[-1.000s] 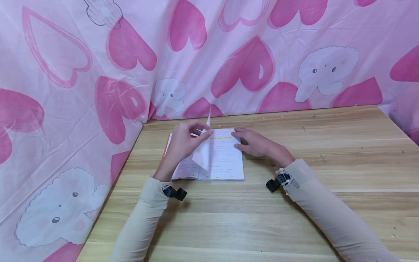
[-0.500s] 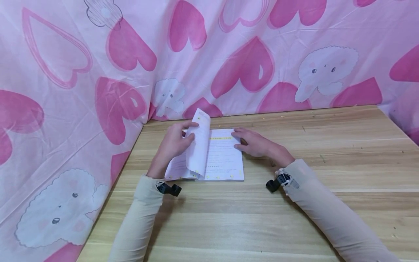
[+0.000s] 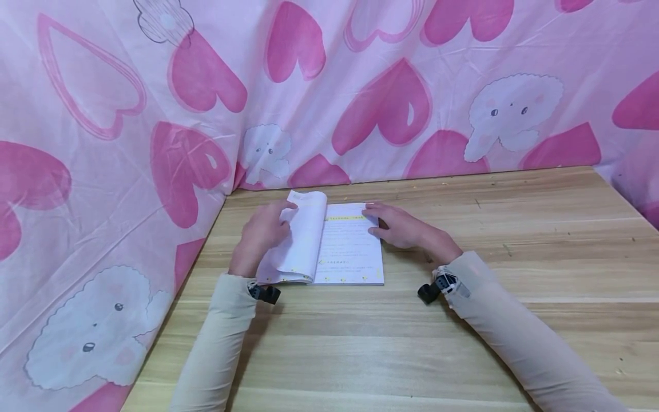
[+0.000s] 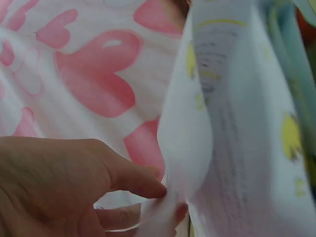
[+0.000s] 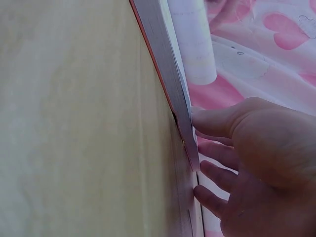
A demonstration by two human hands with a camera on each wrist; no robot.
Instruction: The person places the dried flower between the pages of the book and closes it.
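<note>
A book (image 3: 350, 246) lies spread, one page (image 3: 305, 240) bowed to the left

The pink cloth (image 3: 304, 109), printed with hearts and fluffy white animals, hangs behind the book and to its left. The wooden table (image 3: 360, 349) lies under the book and reaches out on all sides of it. My right sleeve (image 3: 520, 332) and left sleeve (image 3: 216, 343), both beige, come in from the near side of the book. The book itself rests on the table, its right side flat and covered in small print, too blurred to read. The page curves up from the book's middle and leans over its left half.

At the right edge of the book, my right hand (image 3: 404, 226) has its fingers spread and loosely bent, thumb and fingertips resting there without gripping. At the left of the book, my left hand (image 3: 261, 233) is nearly closed, pinching the page's outer edge between thumb and fingers. A small black camera (image 3: 266, 293) sits on my left cuff, nearer me than the book. A thin yellow band (image 3: 347, 218) crosses the top of the book's right side.
</note>
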